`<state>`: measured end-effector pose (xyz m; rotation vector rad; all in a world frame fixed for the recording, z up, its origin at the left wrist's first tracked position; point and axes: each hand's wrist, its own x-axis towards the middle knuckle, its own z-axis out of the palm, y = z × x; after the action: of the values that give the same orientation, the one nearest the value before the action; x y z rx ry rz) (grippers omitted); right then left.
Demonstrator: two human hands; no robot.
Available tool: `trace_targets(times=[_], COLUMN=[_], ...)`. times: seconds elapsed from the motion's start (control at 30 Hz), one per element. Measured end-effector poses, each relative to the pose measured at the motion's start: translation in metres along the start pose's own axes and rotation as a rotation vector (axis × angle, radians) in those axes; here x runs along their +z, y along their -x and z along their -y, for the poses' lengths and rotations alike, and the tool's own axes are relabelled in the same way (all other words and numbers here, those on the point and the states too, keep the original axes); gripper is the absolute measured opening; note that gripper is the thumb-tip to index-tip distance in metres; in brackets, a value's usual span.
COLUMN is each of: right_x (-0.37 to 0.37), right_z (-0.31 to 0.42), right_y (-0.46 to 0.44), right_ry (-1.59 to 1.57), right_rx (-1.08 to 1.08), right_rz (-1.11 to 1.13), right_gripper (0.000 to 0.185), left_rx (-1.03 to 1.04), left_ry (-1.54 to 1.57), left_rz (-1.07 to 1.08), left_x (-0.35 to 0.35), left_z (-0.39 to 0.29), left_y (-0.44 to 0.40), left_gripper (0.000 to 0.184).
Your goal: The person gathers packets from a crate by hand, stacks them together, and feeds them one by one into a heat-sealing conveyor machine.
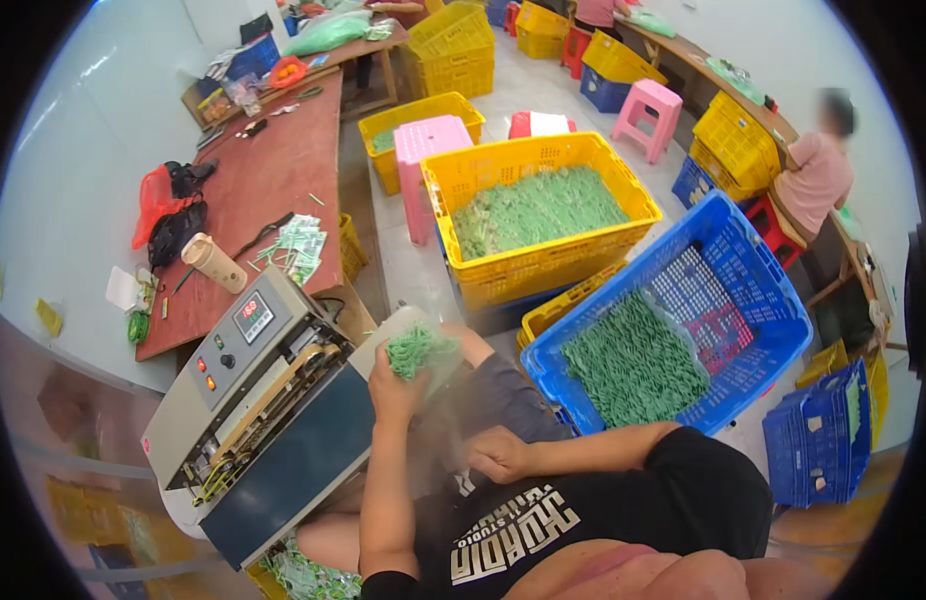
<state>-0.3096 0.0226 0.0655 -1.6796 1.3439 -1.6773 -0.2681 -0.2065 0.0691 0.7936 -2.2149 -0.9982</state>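
My left hand point(391, 385) is raised beside the machine, its fingers wrapped round a bunch of green strands point(411, 350). A pale flat plate at the machine's end lies just behind the bunch. My right hand point(499, 455) is curled into a fist in front of my black shirt; whatever it may hold is hidden. On the left stands the grey sealing machine point(245, 345), with a lit red display, buttons and a dark green belt point(288, 465). A blue crate point(763, 290) to the right contains a mass of dark green pieces point(633, 365).
A yellow crate point(543, 265) of light green pieces stands ahead, near a pink stool point(433, 140). The red-brown table point(283, 150) bears a tumbler point(213, 262), bags and printed packets point(301, 245). A seated person point(818, 165) is at the right bench. Stacked crates point(818, 435) stand lower right.
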Motion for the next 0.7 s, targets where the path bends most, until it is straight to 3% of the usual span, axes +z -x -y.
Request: trace_targets(times=[0.07, 0.23, 0.37, 0.43, 0.47, 0.53, 0.7], right_x=[-0.004, -0.034, -0.052, -0.057, -0.06, -0.065, -0.078], right_z=[-0.012, -0.03, -0.042, -0.044, -0.052, -0.071, -0.074], right_y=[0.017, 0.049, 0.05, 0.034, 0.033, 0.033, 0.027], right_ry=[0.147, 0.359, 0.445, 0.49, 0.484, 0.797, 0.788], right_rx=[0.149, 0.246, 0.382, 0.642, 0.643, 0.518, 0.495], right_rz=[0.007, 0.042, -0.127, -0.38, -0.377, -0.353, -0.162], right_gripper=[0.027, 0.026, 0.02, 0.031, 0.031, 0.045, 0.04], left_rx=[0.015, 0.021, 0.017, 0.027, 0.023, 0.026, 0.046], left_ry=[0.0, 0.014, 0.007, 0.001, -0.005, 0.019, -0.037], left_rz=[-0.006, 0.002, 0.003, -0.007, -0.007, 0.011, 0.023], left_x=[-0.003, -0.001, 0.001, 0.001, 0.001, -0.001, 0.002], left_z=[-0.005, -0.003, 0.0, 0.001, 0.001, -0.003, 0.007], left_y=[0.0, -0.001, -0.002, -0.001, -0.002, -0.002, -0.003], left_gripper=[0.059, 0.065, 0.066, 0.065, 0.065, 0.067, 0.072])
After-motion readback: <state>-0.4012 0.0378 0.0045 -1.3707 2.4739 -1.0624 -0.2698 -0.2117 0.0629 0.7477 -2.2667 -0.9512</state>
